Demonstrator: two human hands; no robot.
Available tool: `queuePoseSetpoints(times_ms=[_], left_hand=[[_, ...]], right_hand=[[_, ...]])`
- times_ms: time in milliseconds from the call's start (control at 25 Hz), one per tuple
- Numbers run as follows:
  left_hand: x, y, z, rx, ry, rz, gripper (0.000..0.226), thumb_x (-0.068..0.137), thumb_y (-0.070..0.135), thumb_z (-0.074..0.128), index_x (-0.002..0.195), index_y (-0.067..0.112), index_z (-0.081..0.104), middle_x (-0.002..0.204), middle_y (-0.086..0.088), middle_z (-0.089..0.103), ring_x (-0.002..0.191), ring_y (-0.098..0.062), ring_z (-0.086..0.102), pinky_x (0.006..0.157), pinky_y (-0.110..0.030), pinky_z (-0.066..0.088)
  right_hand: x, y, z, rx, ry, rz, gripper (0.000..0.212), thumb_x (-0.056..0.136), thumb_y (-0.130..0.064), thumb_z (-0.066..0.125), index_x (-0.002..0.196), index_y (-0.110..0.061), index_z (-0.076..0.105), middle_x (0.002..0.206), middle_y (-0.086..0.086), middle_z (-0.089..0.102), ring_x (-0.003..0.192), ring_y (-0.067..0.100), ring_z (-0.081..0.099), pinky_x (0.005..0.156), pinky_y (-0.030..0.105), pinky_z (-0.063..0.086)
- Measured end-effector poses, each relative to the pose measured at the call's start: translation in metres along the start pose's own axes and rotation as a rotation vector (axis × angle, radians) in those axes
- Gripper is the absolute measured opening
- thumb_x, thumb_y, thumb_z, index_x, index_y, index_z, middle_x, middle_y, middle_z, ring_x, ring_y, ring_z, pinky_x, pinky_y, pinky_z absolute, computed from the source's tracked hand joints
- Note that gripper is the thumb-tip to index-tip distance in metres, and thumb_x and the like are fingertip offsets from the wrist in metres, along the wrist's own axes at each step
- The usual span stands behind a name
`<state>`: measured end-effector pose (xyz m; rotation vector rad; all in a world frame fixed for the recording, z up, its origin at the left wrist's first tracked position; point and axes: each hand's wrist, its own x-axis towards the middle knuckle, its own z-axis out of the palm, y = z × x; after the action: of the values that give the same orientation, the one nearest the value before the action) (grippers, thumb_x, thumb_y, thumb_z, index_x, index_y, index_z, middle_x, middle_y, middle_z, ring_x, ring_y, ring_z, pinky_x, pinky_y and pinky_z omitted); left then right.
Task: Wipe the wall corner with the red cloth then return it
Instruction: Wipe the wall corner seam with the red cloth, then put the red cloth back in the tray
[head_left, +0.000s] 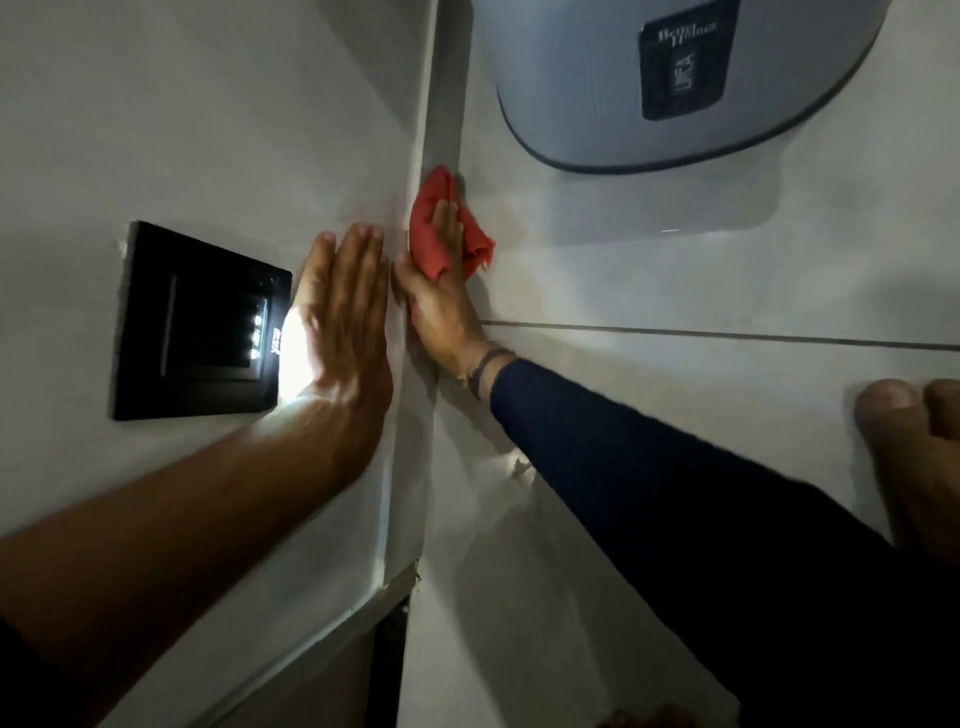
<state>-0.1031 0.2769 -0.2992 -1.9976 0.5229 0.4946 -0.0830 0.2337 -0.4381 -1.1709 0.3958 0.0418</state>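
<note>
The left hand (345, 317) is lying flat with its fingers (363, 249) straight and pressed together, pointing upward, while its bare forearm is reaching in from the lower left. The right hand (441, 296) is stretching up just beside it, its fingers (448, 221) extended and pressing flat, its thumb tucked low on the left side; its grip is a flat press rather than a closed fist. The right arm is coming in from the lower right in a dark blue sleeve (649, 467), with a thin band (488, 366) circling the wrist.
</note>
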Motion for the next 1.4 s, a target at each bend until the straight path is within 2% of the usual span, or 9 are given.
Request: queuePoseSetpoints(times_ms=[200,280,360,480,600,920,1080,1240,1400], left_hand=[[-0.008,-0.001,-0.007,0.000,0.096,0.020,0.075,0.113,0.040,0.012,0.171,-0.001,-0.010,0.177,-0.022,-0.016,0.166,-0.034,-0.015,0.134,-0.049,-0.008],[-0.008,0.002,-0.016,-0.508,0.223,0.050,0.075,0.113,0.040,0.022,0.173,-0.001,0.003,0.179,-0.021,-0.002,0.167,-0.034,-0.004,0.135,-0.047,0.001],[-0.008,0.010,-0.033,-1.181,0.183,-0.054,0.076,0.114,0.039,0.038,0.174,0.006,0.006,0.180,-0.012,0.004,0.167,-0.029,0.007,0.135,-0.043,0.012],[-0.009,0.005,-0.070,-1.995,-0.292,-0.290,0.061,0.108,0.034,0.058,0.164,0.018,0.040,0.167,-0.006,0.045,0.145,-0.026,0.054,0.107,-0.035,0.047],[-0.027,-0.014,-0.093,-2.391,-0.537,-0.315,0.020,0.100,0.024,0.066,0.117,0.016,0.074,0.120,-0.011,0.080,0.113,-0.031,0.075,0.089,-0.043,0.060],[-0.089,-0.102,-0.239,-2.510,-0.300,-0.143,0.022,0.103,0.012,0.059,0.115,0.018,0.077,0.098,0.003,0.083,0.083,-0.009,0.079,0.074,-0.031,0.063],[-0.046,-0.150,-0.325,-2.377,-0.211,-0.191,0.019,0.101,0.010,0.061,0.108,0.017,0.077,0.086,0.004,0.078,0.078,-0.012,0.075,0.078,-0.034,0.063],[0.031,-0.162,-0.368,-2.074,-0.216,-0.194,0.038,0.101,0.007,0.069,0.139,0.009,0.072,0.123,-0.005,0.076,0.115,-0.026,0.074,0.092,-0.037,0.064],[0.097,-0.140,-0.359,-1.800,-0.290,-0.249,0.036,0.101,0.004,0.069,0.137,0.005,0.069,0.129,-0.011,0.073,0.114,-0.029,0.074,0.099,-0.041,0.062]], right_hand=[[-0.057,-0.002,-0.015,0.428,-0.036,0.093,0.058,0.115,-0.003,0.037,0.170,-0.002,0.020,0.179,0.014,0.030,0.167,0.025,0.029,0.139,0.040,0.024],[-0.068,-0.026,-0.035,0.581,0.015,0.229,0.054,0.111,-0.014,0.047,0.162,0.001,0.042,0.136,0.010,0.075,0.125,0.015,0.074,0.106,0.026,0.060],[-0.084,-0.060,-0.060,0.625,0.061,0.334,0.050,0.101,-0.024,0.057,0.146,-0.002,0.063,0.112,0.006,0.081,0.094,0.013,0.081,0.081,0.028,0.065],[-0.111,-0.128,-0.096,0.701,0.085,0.489,0.036,0.082,-0.021,0.063,0.112,-0.016,0.084,0.110,0.013,0.085,0.099,0.032,0.082,0.089,0.050,0.062],[-0.132,-0.204,-0.116,0.672,0.115,0.573,0.048,0.073,-0.018,0.064,0.118,-0.010,0.078,0.120,0.023,0.083,0.113,0.045,0.078,0.103,0.072,0.058],[-0.133,-0.418,-0.144,0.076,0.398,0.385,0.017,0.061,-0.022,0.058,0.053,-0.028,0.072,0.072,-0.007,0.073,0.080,0.020,0.066,0.074,0.035,0.054],[-0.059,-0.491,-0.169,-0.232,0.443,0.346,0.018,0.077,-0.007,0.065,0.075,-0.023,0.072,0.072,-0.009,0.078,0.070,0.011,0.073,0.053,0.019,0.059],[0.023,-0.498,-0.200,-0.460,0.465,0.465,0.027,0.093,-0.010,0.073,0.119,-0.012,0.070,0.129,0.014,0.077,0.120,0.034,0.076,0.105,0.044,0.065],[0.062,-0.471,-0.211,-0.852,0.424,0.475,0.052,0.096,-0.021,0.079,0.142,-0.009,0.058,0.141,0.010,0.068,0.129,0.029,0.069,0.112,0.036,0.058]])
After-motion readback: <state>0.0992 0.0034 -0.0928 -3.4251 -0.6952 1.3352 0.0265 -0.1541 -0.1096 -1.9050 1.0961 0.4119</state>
